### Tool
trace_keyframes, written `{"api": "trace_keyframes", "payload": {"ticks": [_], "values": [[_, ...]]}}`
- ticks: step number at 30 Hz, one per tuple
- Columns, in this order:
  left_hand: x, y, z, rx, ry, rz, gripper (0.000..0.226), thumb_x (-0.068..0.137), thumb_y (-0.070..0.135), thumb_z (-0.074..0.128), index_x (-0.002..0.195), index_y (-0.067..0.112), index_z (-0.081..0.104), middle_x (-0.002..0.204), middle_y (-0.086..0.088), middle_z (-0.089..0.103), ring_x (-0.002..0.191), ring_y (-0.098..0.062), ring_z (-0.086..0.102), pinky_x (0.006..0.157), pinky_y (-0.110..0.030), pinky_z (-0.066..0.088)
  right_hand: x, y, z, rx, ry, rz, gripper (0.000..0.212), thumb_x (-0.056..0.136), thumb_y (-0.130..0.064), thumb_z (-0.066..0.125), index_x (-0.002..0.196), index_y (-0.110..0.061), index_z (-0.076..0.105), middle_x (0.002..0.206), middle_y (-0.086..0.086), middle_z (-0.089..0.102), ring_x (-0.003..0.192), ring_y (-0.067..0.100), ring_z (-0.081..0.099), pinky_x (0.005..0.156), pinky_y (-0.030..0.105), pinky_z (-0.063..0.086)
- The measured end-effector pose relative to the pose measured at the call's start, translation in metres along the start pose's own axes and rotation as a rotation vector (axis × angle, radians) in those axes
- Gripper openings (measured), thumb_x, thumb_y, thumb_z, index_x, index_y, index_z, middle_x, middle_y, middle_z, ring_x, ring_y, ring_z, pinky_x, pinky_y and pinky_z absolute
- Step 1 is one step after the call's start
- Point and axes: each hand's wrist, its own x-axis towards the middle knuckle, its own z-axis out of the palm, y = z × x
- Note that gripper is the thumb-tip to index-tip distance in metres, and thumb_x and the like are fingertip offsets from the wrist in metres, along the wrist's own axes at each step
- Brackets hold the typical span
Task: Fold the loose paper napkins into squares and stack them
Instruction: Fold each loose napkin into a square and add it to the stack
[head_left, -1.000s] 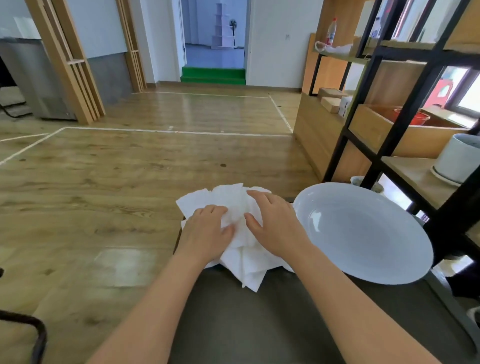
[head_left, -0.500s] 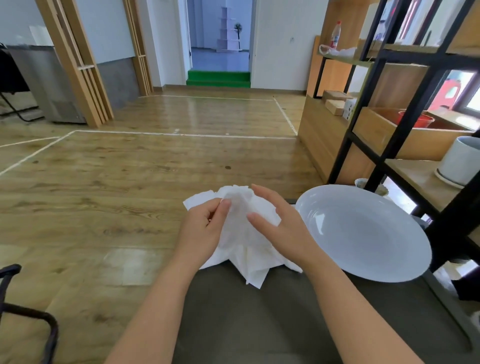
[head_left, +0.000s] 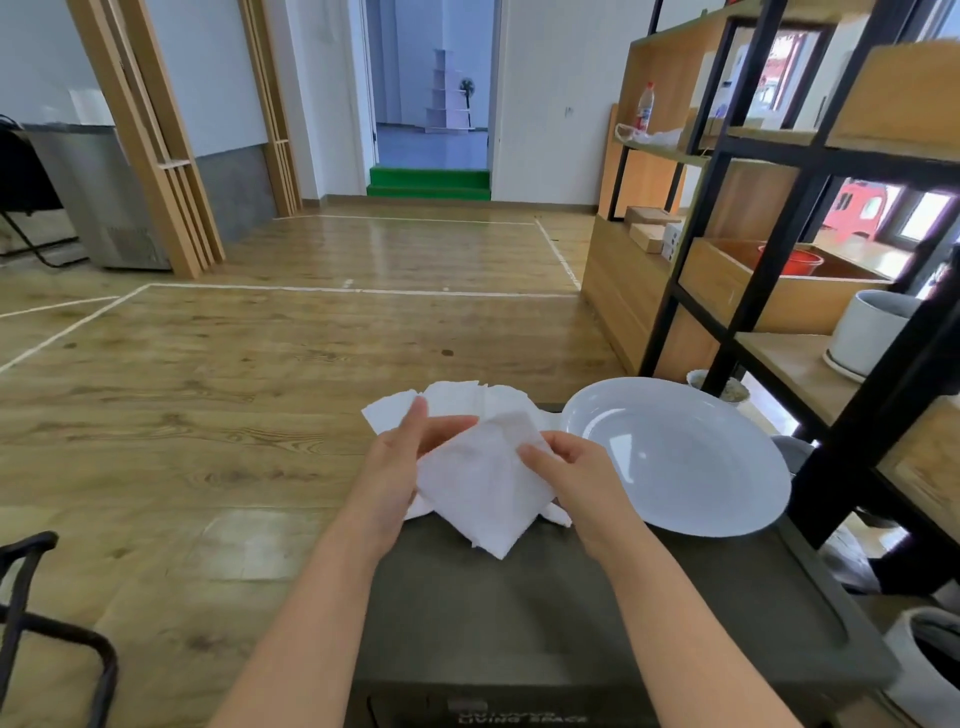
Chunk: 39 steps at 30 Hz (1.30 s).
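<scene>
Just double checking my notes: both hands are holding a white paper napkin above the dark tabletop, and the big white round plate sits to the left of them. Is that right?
Not quite. The head view shows the big white round plate to the right of the hands, not the left. The rest holds: the left hand and right hand both hold a white paper napkin above the dark tabletop.

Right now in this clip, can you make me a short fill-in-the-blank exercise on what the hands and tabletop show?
1. Both hands hold a white paper ____.
2. The left hand and right hand grip the napkin above a dark ____.
3. To the right of the napkin pile sits an empty white ____.

Missing words: napkin; table; plate
</scene>
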Motion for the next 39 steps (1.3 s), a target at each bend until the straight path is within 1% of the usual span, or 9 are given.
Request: {"api": "trace_keyframes", "payload": {"ticks": [5, 11, 14, 17, 22, 28, 33, 36, 39], "values": [[-0.013, -0.012, 0.015, -0.101, -0.103, -0.207, 0.064, 0.071, 0.073, 0.052, 0.123, 0.037, 0.06, 0.122, 0.01, 0.065, 0.114, -0.012, 0.06, 0.097, -0.041, 0.049, 0.0, 0.007, -0.006, 0.124, 0.031, 0.103, 0.016, 0.09, -0.023, 0.059, 0.1, -0.021, 0.07, 0.098, 0.001, 0.072, 0.095, 0.017, 0.065, 0.075, 0.029, 0.055], [-0.007, -0.018, 0.02, -0.056, 0.146, -0.119, 0.039, 0.086, 0.016, 0.068, 0.117, 0.037, 0.057, 0.123, -0.003, 0.06, 0.111, -0.024, 0.059, 0.096, -0.047, 0.049, 0.0, 0.016, -0.008, -0.007, -0.017, 0.18, 0.024, 0.085, -0.032, 0.066, 0.107, -0.022, 0.067, 0.107, 0.0, 0.069, 0.102, 0.018, 0.063, 0.093, 0.041, 0.052], [-0.008, -0.017, 0.018, 0.125, 0.086, -0.048, 0.037, 0.082, 0.015, 0.069, 0.101, 0.046, 0.066, 0.116, 0.002, 0.064, 0.108, -0.02, 0.06, 0.092, -0.04, 0.051, -0.003, 0.016, -0.007, -0.024, -0.074, 0.132, 0.017, 0.084, -0.035, 0.067, 0.099, -0.028, 0.071, 0.099, -0.006, 0.072, 0.097, 0.012, 0.066, 0.084, 0.032, 0.055], [-0.006, -0.016, 0.017, 0.215, 0.09, -0.022, 0.044, 0.08, 0.016, 0.073, 0.109, 0.047, 0.061, 0.116, 0.006, 0.061, 0.106, -0.015, 0.057, 0.082, -0.027, 0.05, -0.005, 0.013, -0.007, -0.013, -0.046, 0.103, 0.013, 0.088, -0.036, 0.064, 0.095, -0.029, 0.071, 0.098, -0.009, 0.071, 0.096, 0.011, 0.065, 0.081, 0.029, 0.054], [-0.008, -0.01, 0.014, 0.034, 0.153, -0.076, 0.065, 0.08, 0.002, 0.07, 0.128, 0.04, 0.046, 0.118, 0.0, 0.06, 0.102, -0.016, 0.063, 0.075, -0.03, 0.053, -0.01, 0.01, -0.01, 0.024, -0.039, 0.11, 0.022, 0.087, -0.017, 0.062, 0.104, -0.03, 0.065, 0.107, -0.002, 0.069, 0.101, 0.019, 0.064, 0.09, 0.042, 0.054], [-0.018, -0.003, 0.015, 0.098, 0.031, 0.026, 0.081, 0.08, -0.014, 0.053, 0.121, 0.054, 0.043, 0.121, 0.009, 0.065, 0.098, -0.019, 0.066, 0.079, -0.045, 0.057, -0.019, 0.006, -0.012, 0.213, -0.051, 0.141, 0.042, 0.087, -0.009, 0.063, 0.117, -0.037, 0.054, 0.111, 0.002, 0.064, 0.101, 0.021, 0.064, 0.078, 0.031, 0.056], [-0.022, -0.002, 0.018, -0.007, 0.018, 0.198, 0.076, 0.092, -0.007, 0.046, 0.13, 0.057, 0.031, 0.116, 0.01, 0.068, 0.094, -0.015, 0.063, 0.084, -0.036, 0.05, -0.023, 0.006, -0.015, 0.323, -0.059, 0.054, 0.045, 0.085, 0.0, 0.054, 0.112, -0.036, 0.062, 0.103, 0.0, 0.072, 0.097, 0.017, 0.066, 0.067, 0.025, 0.054], [-0.026, 0.0, 0.018, -0.422, 0.048, 0.102, 0.043, 0.096, 0.018, 0.047, 0.131, 0.043, 0.045, 0.119, 0.001, 0.068, 0.1, -0.017, 0.065, 0.074, -0.034, 0.052, -0.028, 0.004, -0.018, 0.341, 0.001, -0.024, 0.051, 0.088, 0.004, 0.046, 0.099, -0.04, 0.068, 0.104, 0.0, 0.071, 0.1, 0.016, 0.063, 0.066, 0.023, 0.053], [-0.027, 0.005, 0.025, -0.372, 0.12, -0.131, 0.033, 0.096, 0.042, 0.045, 0.121, 0.028, 0.06, 0.116, -0.002, 0.069, 0.098, -0.02, 0.066, 0.073, -0.035, 0.052, -0.033, 0.002, -0.02, 0.276, 0.054, -0.067, 0.056, 0.091, 0.004, 0.042, 0.09, -0.044, 0.07, 0.113, -0.001, 0.066, 0.108, 0.019, 0.058, 0.079, 0.031, 0.053]]}}
